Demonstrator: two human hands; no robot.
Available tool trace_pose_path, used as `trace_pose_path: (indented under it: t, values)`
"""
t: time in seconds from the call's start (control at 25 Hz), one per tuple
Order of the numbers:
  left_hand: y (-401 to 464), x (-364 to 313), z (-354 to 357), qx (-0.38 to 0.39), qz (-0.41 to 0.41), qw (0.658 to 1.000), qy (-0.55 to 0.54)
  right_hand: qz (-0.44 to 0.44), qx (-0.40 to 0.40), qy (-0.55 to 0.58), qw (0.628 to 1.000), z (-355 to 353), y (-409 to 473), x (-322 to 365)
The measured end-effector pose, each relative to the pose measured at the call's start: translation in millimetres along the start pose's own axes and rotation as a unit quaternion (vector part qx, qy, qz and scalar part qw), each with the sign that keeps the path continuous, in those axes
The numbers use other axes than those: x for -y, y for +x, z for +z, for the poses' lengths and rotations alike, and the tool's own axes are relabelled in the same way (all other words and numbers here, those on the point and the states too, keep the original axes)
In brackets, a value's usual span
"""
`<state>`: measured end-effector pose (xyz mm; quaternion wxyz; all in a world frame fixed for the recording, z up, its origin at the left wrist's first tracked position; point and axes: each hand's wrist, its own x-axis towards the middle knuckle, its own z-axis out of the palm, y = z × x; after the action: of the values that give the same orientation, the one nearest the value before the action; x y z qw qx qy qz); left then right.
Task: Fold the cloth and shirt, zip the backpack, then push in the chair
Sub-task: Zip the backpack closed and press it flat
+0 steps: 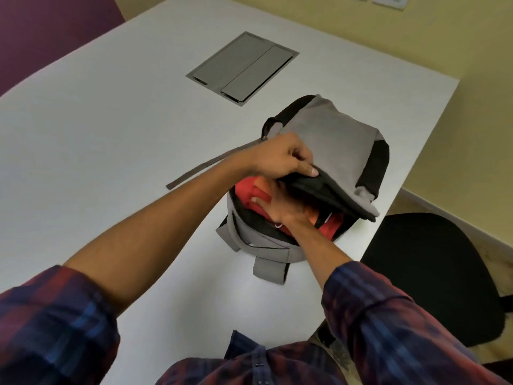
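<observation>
Near the right edge of the white surface [111,134] lies the grey-and-black fabric backpack [333,134], unzipped. The left hand [280,159] grips its lifted flap; the right hand [280,209], fingers straight, presses the red-orange folded clothing [249,190] inside. A black chair [430,273] stands right, pulled out.

The backpack [327,151] lies on the table [97,140] near its right edge, its opening toward the near side. Folded fabric [249,190] sits inside it. A strap [205,165] trails left. A hatch [243,68] lies farther back. The chair [433,273] stands right of the table.
</observation>
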<state>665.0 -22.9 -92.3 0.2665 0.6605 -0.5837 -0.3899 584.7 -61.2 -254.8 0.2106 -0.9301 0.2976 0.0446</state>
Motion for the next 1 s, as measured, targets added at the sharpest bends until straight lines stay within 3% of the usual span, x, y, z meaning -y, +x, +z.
trace_pose_path:
  t: [0.08, 0.24, 0.32, 0.4, 0.48, 0.56, 0.64, 0.72, 0.84, 0.92, 1.0]
  values:
    - [-12.5, 12.5, 5.5, -0.015, -0.011, 0.999, 0.042, -0.02, -0.013, 0.036, 0.999, -5.4, -6.7, 5.5]
    - [-34.1, 42.8, 13.0, -0.023, -0.045, 0.995, 0.09, -0.074, -0.064, -0.047, 0.994, 15.5, -46.6, 6.9]
    - [-45.2, 59.4, 22.1, -0.006, -0.094, 0.991, 0.097, -0.136, -0.131, 0.017, 0.982, 29.0, -79.9, 3.2]
    - [-54.9, 75.3, 34.0, -0.037, -0.153, 0.985, 0.063, -0.184, -0.224, 0.103, 0.951, 31.0, -115.8, -3.4]
    - [-58.5, 91.0, 43.9, -0.133, -0.193, 0.972, 0.032, -0.132, -0.278, 0.133, 0.942, 24.1, -144.2, -16.1]
    - [-59.1, 105.1, 52.2, -0.234, -0.204, 0.949, 0.057, 0.039, -0.298, 0.224, 0.927, 7.3, -156.9, -27.3]
    - [-56.8, 113.4, 57.5, -0.305, -0.228, 0.925, 0.024, 0.236, -0.245, 0.388, 0.857, -15.1, -153.1, -33.8]
    - [-52.3, 118.3, 60.6, -0.311, -0.309, 0.895, -0.08, 0.344, -0.123, 0.536, 0.761, -34.3, -137.7, -43.7]
    - [-51.1, 127.1, 66.5, -0.294, -0.392, 0.805, -0.336, 0.346, -0.029, 0.668, 0.658, -41.9, -114.2, -52.0]
    - [-55.9, 135.5, 69.1, -0.295, -0.382, 0.739, -0.47, 0.338, -0.038, 0.715, 0.611, -25.6, -109.1, -59.6]
    - [-62.4, 144.6, 69.9, -0.294, -0.338, 0.702, -0.553, 0.335, -0.041, 0.761, 0.554, 1.5, -113.3, -69.4]
